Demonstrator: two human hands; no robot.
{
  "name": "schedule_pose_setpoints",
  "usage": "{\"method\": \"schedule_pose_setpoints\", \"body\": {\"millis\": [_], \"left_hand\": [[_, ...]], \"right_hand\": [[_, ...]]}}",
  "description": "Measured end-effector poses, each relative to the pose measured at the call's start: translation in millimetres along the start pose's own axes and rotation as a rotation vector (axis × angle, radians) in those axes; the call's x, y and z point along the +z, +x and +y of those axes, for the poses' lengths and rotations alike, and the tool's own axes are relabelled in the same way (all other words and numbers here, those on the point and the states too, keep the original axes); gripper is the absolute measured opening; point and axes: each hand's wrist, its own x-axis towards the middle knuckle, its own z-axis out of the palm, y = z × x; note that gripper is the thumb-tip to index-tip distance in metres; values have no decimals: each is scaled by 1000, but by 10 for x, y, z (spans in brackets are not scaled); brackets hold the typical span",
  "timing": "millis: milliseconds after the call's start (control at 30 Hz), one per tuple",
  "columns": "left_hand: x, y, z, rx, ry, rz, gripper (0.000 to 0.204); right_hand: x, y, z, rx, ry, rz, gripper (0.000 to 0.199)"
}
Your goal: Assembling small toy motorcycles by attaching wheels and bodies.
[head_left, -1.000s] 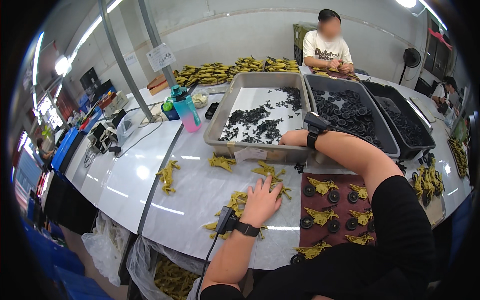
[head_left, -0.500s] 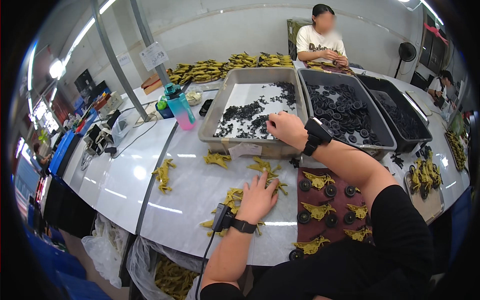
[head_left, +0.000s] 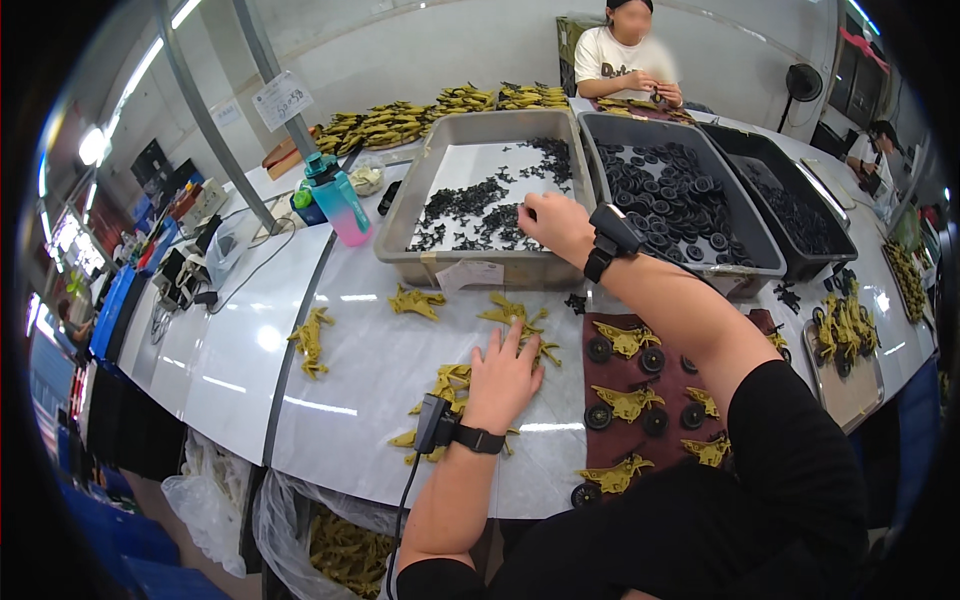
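Pale walls (head_left: pixel 440 50) stand behind a glossy white table (head_left: pixel 330 430) in a workshop. The right hand (head_left: pixel 557 223) curls over small black plastic parts (head_left: pixel 455 204) at the near end of a grey bin (head_left: pixel 405 268); its grip is narrow, and I cannot tell whether it holds anything. The left hand (head_left: pixel 503 382) lies palm down, its grip wide, fingertips at a mustard-yellow toy motorbike body (head_left: pixel 508 308). Loose bodies (head_left: pixel 311 342) lie near its wrist and farther left. To its right, a maroon mat (head_left: pixel 640 450) carries toy motorbikes (head_left: pixel 626 402) with black wheels. A second grey bin (head_left: pixel 757 283), holding loose wheels (head_left: pixel 660 195), stands just beside the first, with a black bin (head_left: pixel 815 268) beyond. A blue-and-pink bottle (head_left: pixel 344 205) stands left of the bins; a heap of bodies (head_left: pixel 385 127) lies behind, and a person in a white shirt (head_left: pixel 605 62) sits across the table.
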Motion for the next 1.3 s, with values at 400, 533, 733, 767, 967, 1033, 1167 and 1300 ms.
{"method": "schedule_pose_setpoints", "body": {"millis": [400,533,733,767,967,1033,1167,1300], "left_hand": [[84,76,24,60,128,138,40],[99,121,45,67,100,106,43],[106,62,-11,-24,105,64,44],[108,53,-19,-9,105,72,44],[100,29,-28,26,92,99,45],[95,33,-27,30,88,97,45],[107,36,-50,32,83,108,46],[122,-1,-75,34,99,115,46]], "right_hand": [[-398,-668,-225,-771,16,50,18],[-275,-847,15,-855,-158,-127,24],[-157,-873,138,-807,-246,-212,22],[-135,-879,146,-787,-256,-264,21],[-151,-914,181,-741,-111,-466,21],[-228,-881,192,-680,-8,-602,25],[-479,-792,159,-659,100,-626,34],[-451,-834,257,-657,99,-619,27]]}}
